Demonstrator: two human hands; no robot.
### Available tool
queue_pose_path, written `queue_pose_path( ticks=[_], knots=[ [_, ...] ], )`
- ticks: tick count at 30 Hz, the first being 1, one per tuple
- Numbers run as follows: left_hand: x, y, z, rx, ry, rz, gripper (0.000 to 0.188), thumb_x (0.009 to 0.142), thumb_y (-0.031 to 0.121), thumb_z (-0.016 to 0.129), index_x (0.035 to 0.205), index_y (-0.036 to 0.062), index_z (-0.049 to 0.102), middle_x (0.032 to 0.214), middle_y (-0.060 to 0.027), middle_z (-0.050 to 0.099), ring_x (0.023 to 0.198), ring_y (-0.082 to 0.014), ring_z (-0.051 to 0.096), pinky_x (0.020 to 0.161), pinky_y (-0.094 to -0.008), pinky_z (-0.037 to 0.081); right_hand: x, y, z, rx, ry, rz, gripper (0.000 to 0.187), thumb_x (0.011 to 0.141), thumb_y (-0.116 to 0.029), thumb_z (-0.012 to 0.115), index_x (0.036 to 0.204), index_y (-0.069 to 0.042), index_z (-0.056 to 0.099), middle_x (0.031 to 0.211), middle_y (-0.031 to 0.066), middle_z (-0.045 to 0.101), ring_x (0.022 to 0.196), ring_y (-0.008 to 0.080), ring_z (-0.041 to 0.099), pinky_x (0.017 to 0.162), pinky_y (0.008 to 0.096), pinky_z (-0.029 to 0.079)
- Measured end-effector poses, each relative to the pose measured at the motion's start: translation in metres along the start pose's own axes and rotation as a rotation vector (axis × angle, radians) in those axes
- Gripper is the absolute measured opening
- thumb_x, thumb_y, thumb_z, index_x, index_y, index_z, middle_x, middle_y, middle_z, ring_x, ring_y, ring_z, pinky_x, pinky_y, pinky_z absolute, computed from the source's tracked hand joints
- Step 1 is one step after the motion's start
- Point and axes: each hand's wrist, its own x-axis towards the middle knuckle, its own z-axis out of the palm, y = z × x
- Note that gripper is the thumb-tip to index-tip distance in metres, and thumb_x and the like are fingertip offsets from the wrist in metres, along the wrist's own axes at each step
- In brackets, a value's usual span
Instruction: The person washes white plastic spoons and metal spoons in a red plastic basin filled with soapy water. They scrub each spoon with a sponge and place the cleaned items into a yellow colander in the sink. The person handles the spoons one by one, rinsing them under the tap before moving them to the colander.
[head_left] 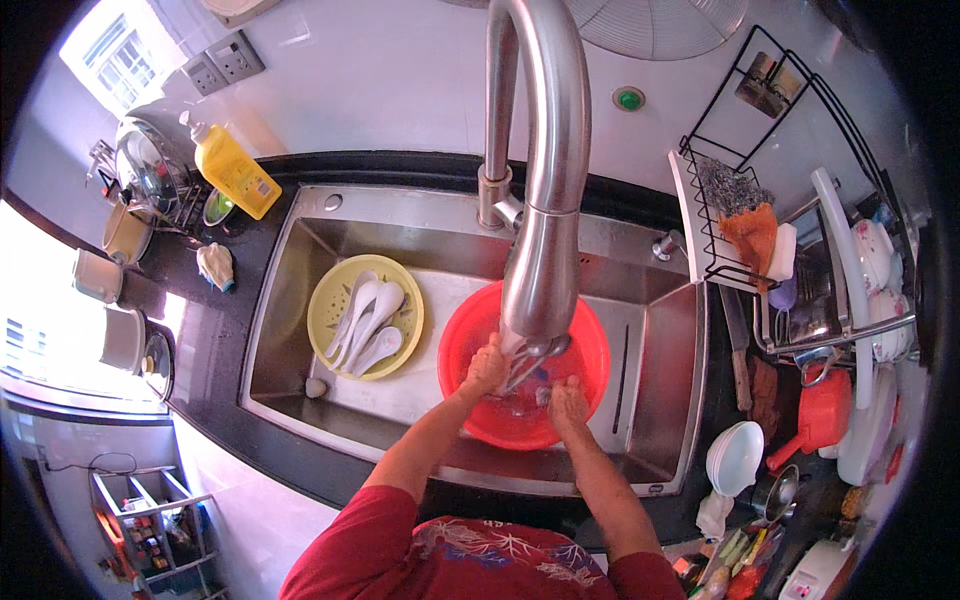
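A red basin (pixel 592 345) stands in the steel sink below the tap, and both of my hands reach into it. My left hand (pixel 487 370) is closed around several metal spoons (pixel 537 352), their bowls pointing up and right beneath the tap head. On the basin's right side, my right hand (pixel 568 403) has its fingers curled together; a small greyish bit shows at the fingertips, too unclear to name. To the left, a yellow strainer (pixel 412 318) holds several white soup spoons (pixel 366 316). The tap (pixel 545 230) hides part of the basin.
The sink (pixel 470 258) has a small round object (pixel 316 387) in its left corner. A yellow pump bottle (pixel 235 170) stands behind left. At right are a wire rack (pixel 725 250), a knife (pixel 738 350), stacked white bowls (pixel 737 458) and a red dipper (pixel 822 410).
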Motion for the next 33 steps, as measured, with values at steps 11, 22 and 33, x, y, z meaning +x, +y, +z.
queue_pose_path(
  ticks=[11,22,33],
  knots=[
    [-0.037,0.034,-0.046,-1.336,-0.436,-0.46,0.029,0.087,0.033,0.042,0.11,0.0159,0.043,0.066,0.0007,0.047,0.046,-0.0087,0.042,0.036,-0.0231,0.031,0.0,-0.069,-0.05,0.562,0.22,-0.427,0.022,0.07,-0.006,0.055,0.09,0.0,0.047,0.088,0.0173,0.048,0.084,0.0332,0.048,0.073,0.038,0.04],
    [-0.096,0.079,-0.082,-1.591,-0.687,-0.372,0.013,0.087,0.034,0.044,0.082,0.0239,0.039,0.055,0.007,0.029,0.039,-0.0044,0.021,0.033,-0.0188,0.017,0.05,-0.106,-0.1,0.601,0.312,-0.297,0.022,0.079,-0.019,0.05,0.091,-0.001,0.048,0.09,0.0185,0.048,0.086,0.0325,0.047,0.075,0.0404,0.036],
    [-0.104,0.086,-0.092,-1.529,-0.614,-0.413,0.016,0.087,0.038,0.043,0.089,0.0225,0.047,0.049,0.0081,0.027,0.038,-0.0045,0.024,0.033,-0.0194,0.019,0.0,-0.104,-0.054,0.733,0.368,-0.191,0.03,0.085,-0.024,0.044,0.099,0.003,0.04,0.108,0.0232,0.039,0.104,0.0348,0.036,0.088,0.0425,0.029]
  ],
)
